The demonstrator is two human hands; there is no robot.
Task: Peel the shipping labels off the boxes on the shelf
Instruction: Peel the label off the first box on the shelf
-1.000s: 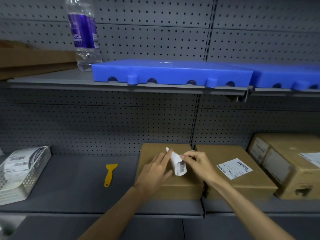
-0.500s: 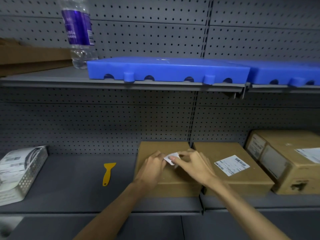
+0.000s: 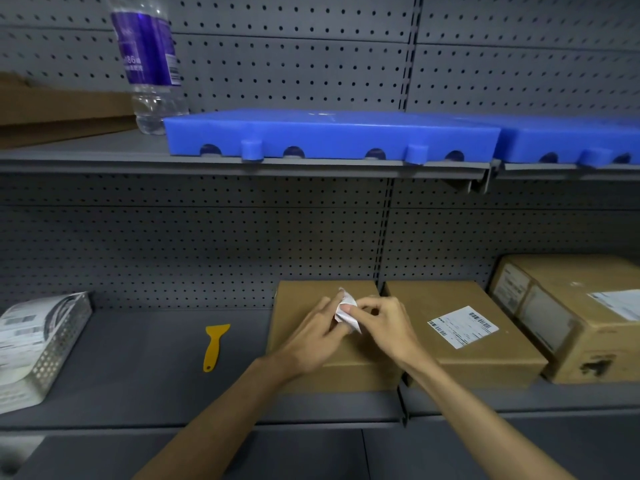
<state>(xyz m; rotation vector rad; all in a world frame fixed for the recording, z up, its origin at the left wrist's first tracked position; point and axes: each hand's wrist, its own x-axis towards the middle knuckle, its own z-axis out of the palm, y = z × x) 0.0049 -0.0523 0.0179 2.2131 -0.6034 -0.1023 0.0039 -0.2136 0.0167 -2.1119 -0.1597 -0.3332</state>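
Note:
Three brown cardboard boxes stand side by side on the lower shelf. Over the left box (image 3: 298,306) both my hands meet on a crumpled white label (image 3: 345,310). My left hand (image 3: 318,332) holds it from the left and my right hand (image 3: 384,323) pinches it from the right. No label shows on the bare top of that box. The middle box (image 3: 485,362) carries a flat white shipping label (image 3: 463,326) on its top. The right box (image 3: 588,327) has a label (image 3: 620,304) on top and two pale patches on its side.
A yellow scraper (image 3: 213,345) lies on the grey shelf (image 3: 145,382) left of the boxes. A perforated metal basket (image 3: 52,348) with peeled labels stands at the far left. On the upper shelf are blue plastic slabs (image 3: 332,133), a water bottle (image 3: 149,60) and flat cardboard (image 3: 62,109).
The label stood up as a loose curl in my right fingers a second ago. Both hands have since closed together on it and squeezed it into a small wad.

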